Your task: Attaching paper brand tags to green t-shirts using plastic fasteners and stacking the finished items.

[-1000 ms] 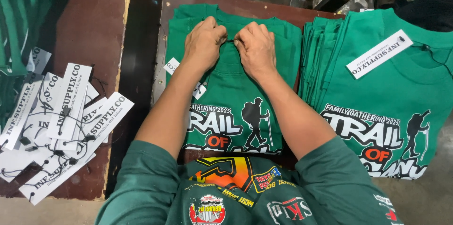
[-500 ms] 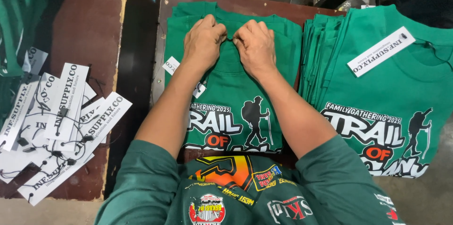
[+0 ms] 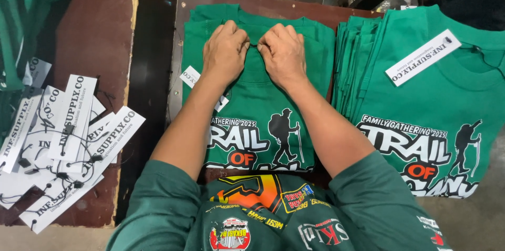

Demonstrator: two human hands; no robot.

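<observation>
left hand [image 3: 225, 51] and right hand [image 3: 283, 53] pinched together at the collar of the top green shirt [image 3: 258, 119], left of the tagged stack [image 3: 431, 114]; judged risk: tag string slips free, loose grip.

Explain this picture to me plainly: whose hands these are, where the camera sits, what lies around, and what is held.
No machine here: a person works bare-handed, filmed by a camera on their own head looking down. The left hand and right hand meet at the collar of a green shirt lying on a table; their fingertips pinch something small there, too small to tell. A white tag lies beside the left wrist. To the right is a shirt stack with a tag on top. To the left lies a tag pile with strings.
</observation>
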